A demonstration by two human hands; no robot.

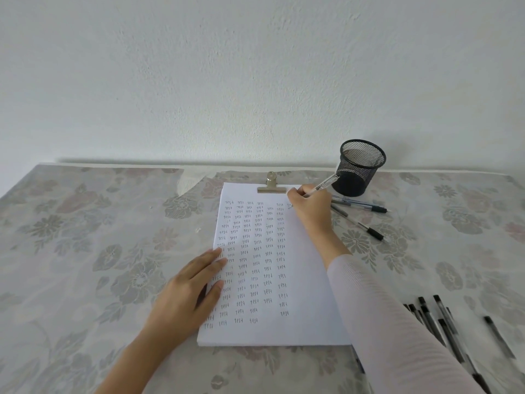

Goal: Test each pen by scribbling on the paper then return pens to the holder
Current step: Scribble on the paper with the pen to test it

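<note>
**Sheet nearly full, holder showing no pens**

The paper (301, 282) lies clipped at its top edge on the table (85, 223), covered in columns of small written test words. The right hand (311, 207) pinches a clear pen (326, 183), its tip on the sheet's upper right, where a fresh column seems to begin. The left hand (184, 294) lies flat, fingers straight, pressing the sheet's left edge.

The mesh holder (359, 169) stands just beyond the right hand, with no pen sticking out of it. A few pens (360, 206) lie beside it and a larger bunch (443, 325) at the lower right. Testing looks well advanced, but returning the pens appears wholly undone; which pile is tested cannot be told.
</note>
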